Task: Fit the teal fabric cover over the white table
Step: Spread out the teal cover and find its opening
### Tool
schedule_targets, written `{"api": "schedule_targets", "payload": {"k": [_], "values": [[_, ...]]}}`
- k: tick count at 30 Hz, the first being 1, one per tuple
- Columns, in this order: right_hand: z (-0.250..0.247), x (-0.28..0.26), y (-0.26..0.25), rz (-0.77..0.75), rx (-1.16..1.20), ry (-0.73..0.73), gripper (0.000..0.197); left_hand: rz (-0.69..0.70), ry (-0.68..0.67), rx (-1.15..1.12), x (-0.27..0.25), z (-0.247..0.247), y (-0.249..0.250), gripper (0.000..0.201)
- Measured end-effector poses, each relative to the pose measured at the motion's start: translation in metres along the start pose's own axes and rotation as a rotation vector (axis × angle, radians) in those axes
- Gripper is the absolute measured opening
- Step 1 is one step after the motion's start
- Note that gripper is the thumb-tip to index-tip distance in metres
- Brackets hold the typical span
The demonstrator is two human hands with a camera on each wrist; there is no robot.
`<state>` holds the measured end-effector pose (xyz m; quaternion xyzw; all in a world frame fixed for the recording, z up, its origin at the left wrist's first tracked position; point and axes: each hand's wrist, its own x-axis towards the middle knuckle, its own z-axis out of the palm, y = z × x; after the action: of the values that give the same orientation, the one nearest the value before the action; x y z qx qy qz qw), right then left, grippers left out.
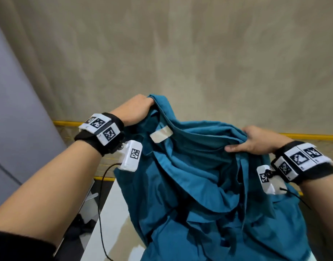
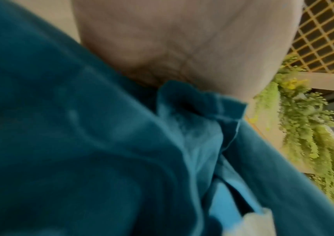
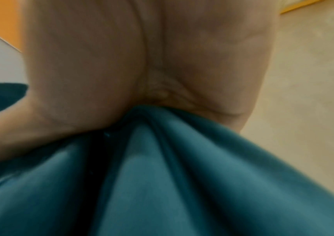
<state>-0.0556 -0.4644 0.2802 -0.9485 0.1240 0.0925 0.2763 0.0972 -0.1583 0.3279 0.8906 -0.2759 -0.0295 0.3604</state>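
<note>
The teal fabric cover [image 1: 199, 176] hangs bunched in folds between my two hands, held up above the white table [image 1: 109, 219]. A pale label [image 1: 161, 134] shows near its top left. My left hand [image 1: 141, 106] grips the cover's upper left edge. My right hand [image 1: 254, 141] clutches a gathered fold at the upper right, thumb laid over the cloth. Up close in the left wrist view, the cover [image 2: 81, 151] bunches under my left palm [image 2: 182, 47]. The right wrist view has the cover's pleats [image 3: 162, 175] pinched under my right palm [image 3: 141, 55]. Most of the table is hidden under the cloth.
A beige floor [image 1: 180, 53] spreads beyond the table. A yellow rail [image 1: 310, 136] with mesh runs behind the cloth. A grey wall panel [image 1: 15, 110] stands at the left. Dark objects [image 1: 80, 221] lie on the floor left of the table. Green hanging plants [image 2: 307, 127] show in the left wrist view.
</note>
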Motion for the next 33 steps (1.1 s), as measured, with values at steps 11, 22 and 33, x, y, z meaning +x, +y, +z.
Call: {"api": "schedule_targets", "payload": {"k": [11, 22, 33], "values": [[-0.025, -0.023, 0.024, -0.174, 0.485, 0.026, 0.067, 0.051, -0.018, 0.359, 0.005, -0.032, -0.024, 0.021], [-0.073, -0.013, -0.009, -0.085, -0.148, 0.791, 0.03, 0.028, -0.018, 0.202, 0.003, -0.066, 0.004, 0.035], [-0.1, -0.04, -0.034, -0.086, -0.166, 0.789, 0.018, 0.034, -0.345, 0.274, -0.015, -0.062, 0.005, 0.089]]}}
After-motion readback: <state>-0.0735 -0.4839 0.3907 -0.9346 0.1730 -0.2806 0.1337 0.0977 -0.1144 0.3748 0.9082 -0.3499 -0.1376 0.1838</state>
